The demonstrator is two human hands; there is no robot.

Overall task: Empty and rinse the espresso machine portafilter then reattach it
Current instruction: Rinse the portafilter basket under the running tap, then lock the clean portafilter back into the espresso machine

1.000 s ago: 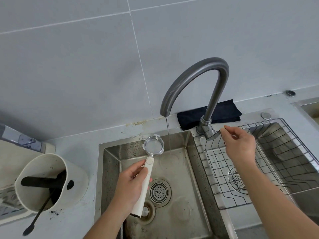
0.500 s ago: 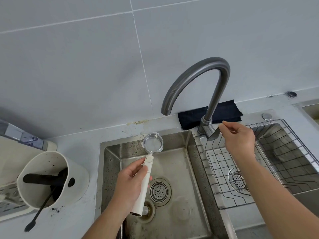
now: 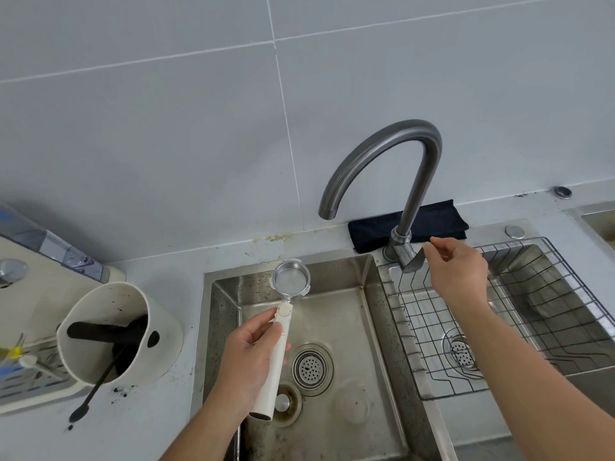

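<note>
My left hand (image 3: pixel 248 359) grips the white handle of the portafilter (image 3: pixel 281 347) over the left sink basin (image 3: pixel 332 314). Its round metal basket (image 3: pixel 291 277) faces up and looks empty and shiny, a little left of the spout. The grey curved tap (image 3: pixel 382 151) arches above the basin and no water runs from its mouth (image 3: pixel 327 212). My right hand (image 3: pixel 457 274) is at the tap's lever (image 3: pixel 414 261), fingers pinched around its tip.
A white knock box (image 3: pixel 113 334) with dark coffee grounds and a black brush stands left of the sink. A wire rack (image 3: pixel 499 327) sits in the right basin. A dark folded cloth (image 3: pixel 429 221) lies behind the tap. The white espresso machine (image 3: pixel 30 287) shows at the far left.
A thin stream ran from the tap one second ago; it has stopped. My right hand stayed at the lever and the portafilter barely moved.
</note>
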